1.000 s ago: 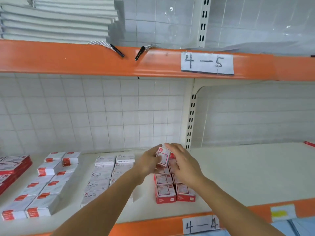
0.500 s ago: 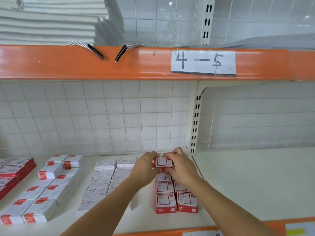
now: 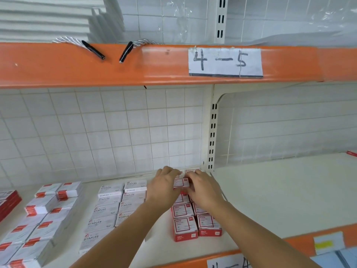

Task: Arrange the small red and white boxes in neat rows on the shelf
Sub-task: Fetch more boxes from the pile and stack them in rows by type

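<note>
Two rows of small red and white boxes (image 3: 197, 223) run away from us on the cream shelf (image 3: 280, 200), just right of the white staples boxes (image 3: 114, 207). Farther back, our left hand (image 3: 164, 187) and right hand (image 3: 202, 188) pinch one red and white box (image 3: 181, 182) between curled fingers, low over the rows' far end near the tiled wall (image 3: 116, 132).

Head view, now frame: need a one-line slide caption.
Both hands, left hand and right hand, seat a small red and white box atop the rear of two rows on the shelf.
</note>
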